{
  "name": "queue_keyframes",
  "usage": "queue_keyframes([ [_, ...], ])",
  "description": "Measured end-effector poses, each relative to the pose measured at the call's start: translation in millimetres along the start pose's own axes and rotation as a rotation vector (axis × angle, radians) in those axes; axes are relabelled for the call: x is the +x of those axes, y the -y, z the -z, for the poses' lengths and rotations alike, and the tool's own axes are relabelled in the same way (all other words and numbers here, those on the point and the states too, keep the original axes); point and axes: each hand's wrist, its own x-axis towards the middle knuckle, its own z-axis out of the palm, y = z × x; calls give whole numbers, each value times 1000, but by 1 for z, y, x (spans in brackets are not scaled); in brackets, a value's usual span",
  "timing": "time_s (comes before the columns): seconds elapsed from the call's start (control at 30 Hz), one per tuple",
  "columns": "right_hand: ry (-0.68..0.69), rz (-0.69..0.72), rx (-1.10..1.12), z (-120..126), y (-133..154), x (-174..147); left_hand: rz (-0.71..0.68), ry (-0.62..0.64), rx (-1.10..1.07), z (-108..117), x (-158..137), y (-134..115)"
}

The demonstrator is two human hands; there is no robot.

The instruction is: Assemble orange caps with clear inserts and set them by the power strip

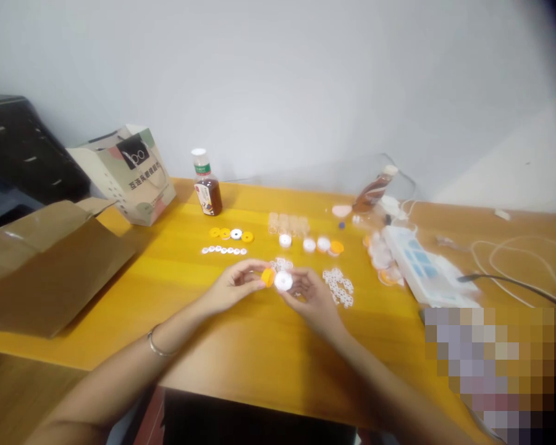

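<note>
Above the middle of the wooden table (pixel 241 352), my left hand (pixel 229 287) pinches a small orange disc (pixel 267 277), tilted partly edge-on. Right beside it, my right hand (pixel 317 300) holds a round white disc (pixel 284 280) with a hole at its centre. The two discs are close together; I cannot tell whether they touch. Behind my left hand lie a row of small white rings (pixel 225 250) and a row of orange and white discs (pixel 236 234). White lattice-like pieces (pixel 338 287) lie in a pile right of my right hand, and more show behind the hands.
Clear blocks (pixel 287 224) stand at the back, near more white discs (pixel 309 245). A bottle of dark liquid (pixel 207 188), a paper bag (pixel 139 179) and an open cardboard box (pixel 60 266) are leftward. Rightward are a tilted bottle (pixel 375 188), a white box (pixel 414 266) and cables (pixel 500 278).
</note>
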Motion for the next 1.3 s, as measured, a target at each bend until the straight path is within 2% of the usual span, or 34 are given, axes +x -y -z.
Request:
queue_keyframes([
  [0.27, 26, 72, -62, -2, -4, -2, -3, 3, 172, -2, -1, -3],
  [0.37, 29, 94, -69, -3, -3, -3, -3, -13, 299, -5, -4, -5],
  [0.67, 65, 120, -94, -3, 0, -9, -264, -3, 689, -16, -9, -6],
  [0.8, 66, 105, -80, -3, -3, -10, -319, 7, 750, -17, -10, -4],
  [1.03, 101, 51, -65, -1, -12, -13, -328, 45, 872, -18, -13, -4],
  [1.3, 119, -52, 9, -1, -16, -16, -316, 49, 820, -19, -13, 1],
])
